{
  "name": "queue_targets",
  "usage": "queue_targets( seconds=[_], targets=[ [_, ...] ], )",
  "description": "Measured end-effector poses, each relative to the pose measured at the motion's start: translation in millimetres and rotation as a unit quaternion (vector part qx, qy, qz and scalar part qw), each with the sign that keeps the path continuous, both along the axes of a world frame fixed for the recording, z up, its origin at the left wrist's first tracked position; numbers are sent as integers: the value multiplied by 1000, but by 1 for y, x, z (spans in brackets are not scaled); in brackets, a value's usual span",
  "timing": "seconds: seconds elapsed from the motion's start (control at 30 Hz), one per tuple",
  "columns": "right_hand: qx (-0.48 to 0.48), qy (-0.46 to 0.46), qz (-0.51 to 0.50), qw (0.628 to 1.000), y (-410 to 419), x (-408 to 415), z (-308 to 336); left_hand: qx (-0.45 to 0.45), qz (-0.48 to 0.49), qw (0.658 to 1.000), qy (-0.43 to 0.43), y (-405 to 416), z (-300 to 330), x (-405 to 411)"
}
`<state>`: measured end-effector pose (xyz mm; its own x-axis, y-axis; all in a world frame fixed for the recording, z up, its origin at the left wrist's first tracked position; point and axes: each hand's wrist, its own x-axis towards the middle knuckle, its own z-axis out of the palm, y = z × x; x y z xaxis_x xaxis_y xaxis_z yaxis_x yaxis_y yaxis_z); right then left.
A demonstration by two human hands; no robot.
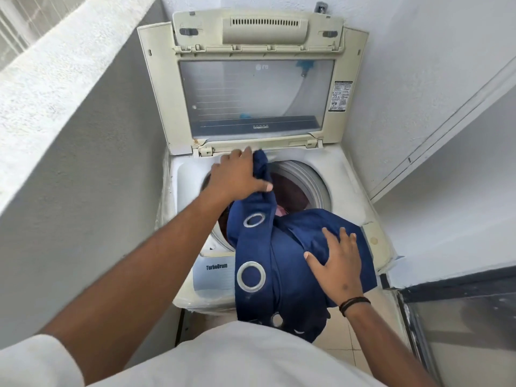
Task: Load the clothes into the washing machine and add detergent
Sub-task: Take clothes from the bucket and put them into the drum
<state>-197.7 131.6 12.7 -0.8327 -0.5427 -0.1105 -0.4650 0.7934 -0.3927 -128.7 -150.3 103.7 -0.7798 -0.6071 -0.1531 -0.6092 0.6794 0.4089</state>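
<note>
We find the top-loading washing machine with its lid raised upright against the back. A navy eyelet curtain is draped over the front rim, part inside the drum, part hanging down the front panel toward the floor. The left hand grips the curtain's upper end over the drum opening, fingers closed around the fabric. The right hand lies flat on the bunched fabric at the front right, fingers spread, gripping nothing. Darker clothes lie in the drum.

Bright, even daylight; soft shadows, wide-angle bending at edges.
</note>
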Motion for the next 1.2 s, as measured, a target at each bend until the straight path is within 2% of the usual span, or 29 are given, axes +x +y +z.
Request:
queue_targets(
  seconds=[0.03, 0.1, 0.17, 0.23, 0.33, 0.43, 0.6, 0.67, 0.73, 0.8, 0.87, 0.97, 1.1, 1.2],
  targets=[
    [-19, 28, -26, 999, 2, 2, 0, -9, 10, 999, -36, 5, -12, 10],
    [-13, 73, -87, 993, 9, 3, 0, 63, 27, 994, -81, 20, -33, 34],
    [50, 76, -141, 986, 17, 0, 0, 121, 26, 982, -140, 41, -56, 58],
    [87, 73, -133, 985, 21, -8, -1, 106, 22, 980, -165, 63, -73, 78],
    [-26, 29, -68, 997, 12, -20, 1, 72, 29, 989, -129, 79, -83, 92],
    [-131, -11, -34, 991, -16, -17, 27, 111, 17, 990, -84, 80, -87, 98],
    [-357, -5, -45, 933, -86, -17, 106, 121, 35, 992, 1, 84, -94, 104],
    [-404, -15, -41, 914, -111, -26, 119, 126, 45, 991, 32, 86, -95, 105],
    [-353, -79, 12, 932, -128, -36, 117, 141, 51, 987, 66, 84, -95, 105],
    [-223, -168, 89, 956, -132, -37, 103, 160, 51, 982, 90, 82, -95, 106],
    [-143, -205, 128, 960, -127, -33, 80, 163, 40, 981, 97, 80, -95, 106],
    [-128, -223, 117, 959, -99, -17, 49, 148, 26, 984, 94, 76, -93, 106],
    [-172, -220, 38, 959, -54, 8, 29, 129, -2, 986, 108, 57, -70, 83],
    [-161, -182, 30, 970, -30, 22, 22, 113, -29, 983, 143, 41, -36, 52]
  ],
)
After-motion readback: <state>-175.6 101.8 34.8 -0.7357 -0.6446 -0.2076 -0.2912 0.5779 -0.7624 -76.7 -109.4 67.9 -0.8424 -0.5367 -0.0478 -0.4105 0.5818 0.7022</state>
